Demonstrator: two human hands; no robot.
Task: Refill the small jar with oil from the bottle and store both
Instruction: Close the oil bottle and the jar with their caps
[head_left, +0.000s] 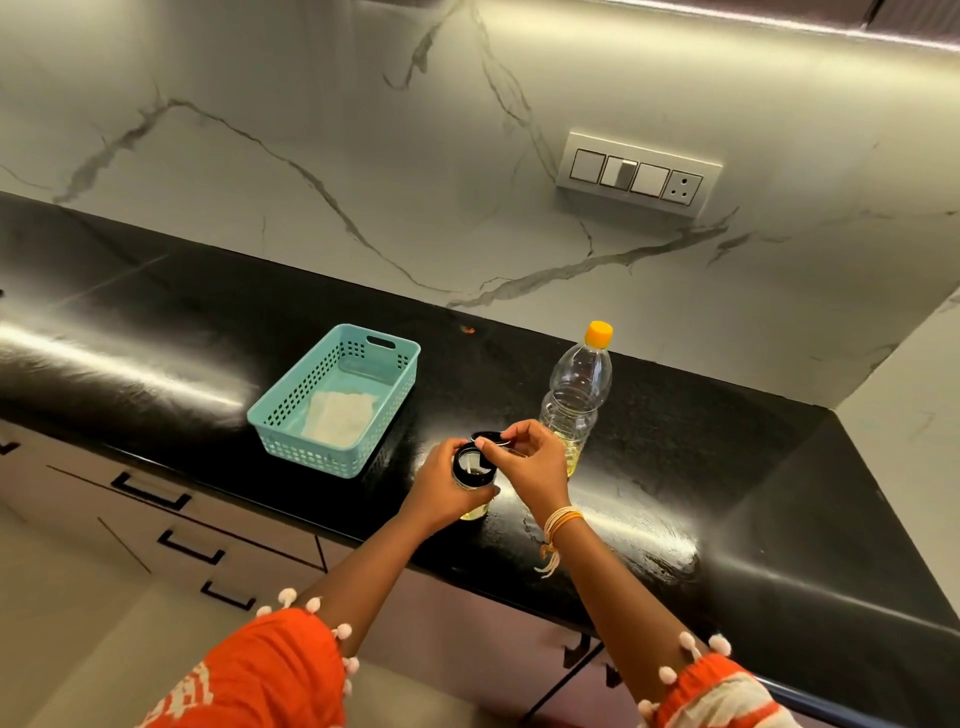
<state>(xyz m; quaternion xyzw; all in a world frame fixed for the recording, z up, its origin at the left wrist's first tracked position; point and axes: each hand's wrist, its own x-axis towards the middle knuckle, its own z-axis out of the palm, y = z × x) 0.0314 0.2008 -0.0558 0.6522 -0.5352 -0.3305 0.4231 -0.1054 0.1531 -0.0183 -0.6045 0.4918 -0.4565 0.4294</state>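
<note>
A small glass jar (474, 512) with a black rim stands on the black counter (675, 467), a little yellow oil at its bottom. My left hand (447, 486) is wrapped around the jar. My right hand (530, 460) pinches the jar's black lid (485, 435), tilted just above and behind the jar's mouth. The clear plastic oil bottle (576, 395) with an orange cap stands upright right behind my right hand, with oil only in its lower part.
A light blue perforated basket (291, 415) with a white cloth inside sits on the counter left of the jar. The marble wall carries a switch panel (639, 174). Drawers with black handles (150, 491) run below the counter's front edge.
</note>
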